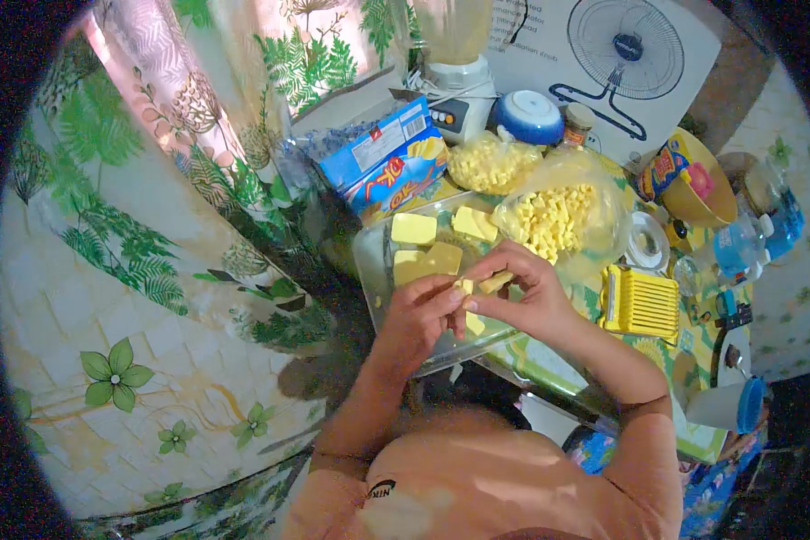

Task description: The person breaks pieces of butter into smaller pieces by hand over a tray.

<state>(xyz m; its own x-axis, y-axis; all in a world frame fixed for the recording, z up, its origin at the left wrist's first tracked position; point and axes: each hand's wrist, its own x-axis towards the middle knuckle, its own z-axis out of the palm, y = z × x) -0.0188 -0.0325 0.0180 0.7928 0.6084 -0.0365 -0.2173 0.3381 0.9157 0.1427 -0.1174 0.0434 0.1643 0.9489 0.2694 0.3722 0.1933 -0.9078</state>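
My left hand (426, 310) pinches a small pale-yellow piece (463, 286) that looks like cheese. Close beside it, my right hand (524, 286) holds another pale-yellow stick (495, 282) between thumb and fingers. Both hands are over the near side of a clear plastic tray (375, 270). Flat yellow slabs lie in the tray, among them one at the far left (414, 229) and one at the far right (474, 224). Just beyond my right hand, an open clear bag (607, 211) contains many small yellow cubes (553, 220). My fingers partly hide the pieces and the tray's contents.
A second bag of cubes (493, 164) lies behind, near a blue box (391, 162), a blender (459, 99) and a blue bowl (528, 117). On the right are a yellow slicer (641, 304), a tape roll (646, 241), a yellow bowl (713, 207) and a bottle (738, 250).
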